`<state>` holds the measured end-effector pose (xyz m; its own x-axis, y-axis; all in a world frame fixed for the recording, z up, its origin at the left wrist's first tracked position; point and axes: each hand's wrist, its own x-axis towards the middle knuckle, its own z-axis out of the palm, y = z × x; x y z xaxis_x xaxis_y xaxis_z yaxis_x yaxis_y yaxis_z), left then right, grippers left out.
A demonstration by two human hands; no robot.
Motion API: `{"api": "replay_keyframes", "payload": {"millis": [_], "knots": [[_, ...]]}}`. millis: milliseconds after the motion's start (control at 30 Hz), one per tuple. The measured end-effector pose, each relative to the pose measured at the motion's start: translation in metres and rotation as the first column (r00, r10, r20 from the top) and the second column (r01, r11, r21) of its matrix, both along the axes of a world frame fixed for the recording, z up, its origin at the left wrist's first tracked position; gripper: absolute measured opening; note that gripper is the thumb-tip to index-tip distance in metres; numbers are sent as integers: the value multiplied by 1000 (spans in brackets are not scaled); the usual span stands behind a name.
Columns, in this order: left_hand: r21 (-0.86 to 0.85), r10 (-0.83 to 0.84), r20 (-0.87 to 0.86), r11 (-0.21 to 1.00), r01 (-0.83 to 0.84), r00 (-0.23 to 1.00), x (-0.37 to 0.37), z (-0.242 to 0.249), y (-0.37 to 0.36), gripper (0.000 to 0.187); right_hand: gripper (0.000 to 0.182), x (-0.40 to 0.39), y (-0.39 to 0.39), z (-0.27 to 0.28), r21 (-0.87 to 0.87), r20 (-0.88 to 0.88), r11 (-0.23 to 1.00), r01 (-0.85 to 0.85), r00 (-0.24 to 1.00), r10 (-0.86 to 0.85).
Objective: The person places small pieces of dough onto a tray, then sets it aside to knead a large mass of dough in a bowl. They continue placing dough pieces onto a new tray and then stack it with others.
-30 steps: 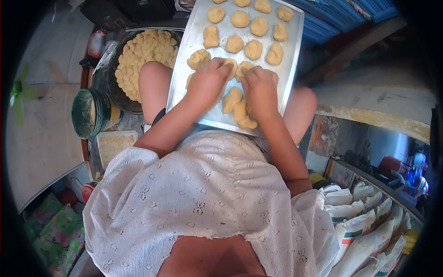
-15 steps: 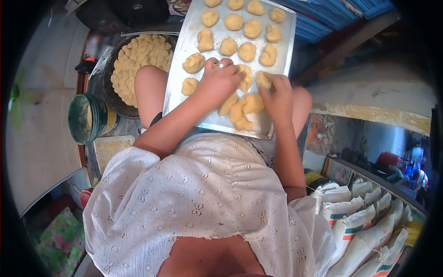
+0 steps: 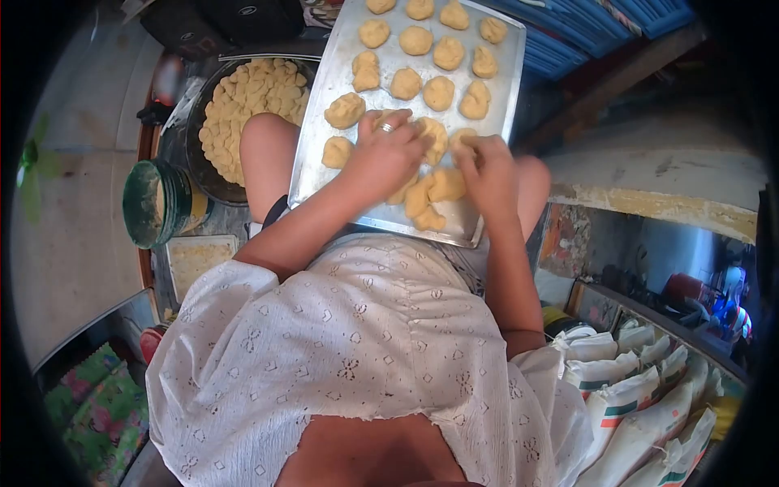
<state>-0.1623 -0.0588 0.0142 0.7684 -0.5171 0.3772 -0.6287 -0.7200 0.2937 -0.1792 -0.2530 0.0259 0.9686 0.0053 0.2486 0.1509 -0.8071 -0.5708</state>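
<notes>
A metal baking tray (image 3: 312, 174) lies tilted across my lap, with rows of yellow dough balls (image 3: 415, 40) on it. My left hand (image 3: 388, 158), wearing a ring, is curled over a dough piece in the tray's middle, mostly hidden beneath the fingers. Just right of those fingers sits another dough lump (image 3: 436, 142). My right hand (image 3: 492, 174) has its fingers closed on a small dough piece (image 3: 462, 139) near the tray's right edge. Between the wrists, irregular dough chunks (image 3: 425, 203) lie against one another near the front edge.
At left, a dark round basin (image 3: 195, 154) holds a heap of dough pieces. A green bucket (image 3: 146, 203) and a pale flat board (image 3: 199, 256) are beside it. White printed packs (image 3: 621, 398) stand at lower right. Blue slatted plastic (image 3: 560, 40) borders the tray's far right.
The view has shifted slightly, moving the tray a little right in frame. My right fingers have drawn in closer around their dough piece. My left hand remains over the same area.
</notes>
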Motion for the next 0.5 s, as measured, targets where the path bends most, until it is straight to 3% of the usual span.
{"api": "replay_keyframes", "payload": {"millis": [167,233,300,367,433,500], "knots": [[-77,83,38,994,-80,996,33,12,8,36,29,38,-12,6,84,113,993,86,989,-95],[-129,87,68,989,-77,994,57,12,9,34,35,60,-12,2,-48,291,999,-16,956,29],[-20,-4,73,1000,5,997,78,6,10,30,41,72,-9,-4,-63,254,998,-21,967,36],[11,6,25,1000,-6,1000,92,-1,11,26,46,77,-12,-7,-135,34,988,-79,996,85],[44,13,-29,999,-12,999,99,-3,12,23,45,79,-15,-6,-147,6,984,-104,994,106],[44,5,28,999,-6,1000,98,-6,12,23,44,74,-15,-8,-157,-30,980,-123,992,120]]}}
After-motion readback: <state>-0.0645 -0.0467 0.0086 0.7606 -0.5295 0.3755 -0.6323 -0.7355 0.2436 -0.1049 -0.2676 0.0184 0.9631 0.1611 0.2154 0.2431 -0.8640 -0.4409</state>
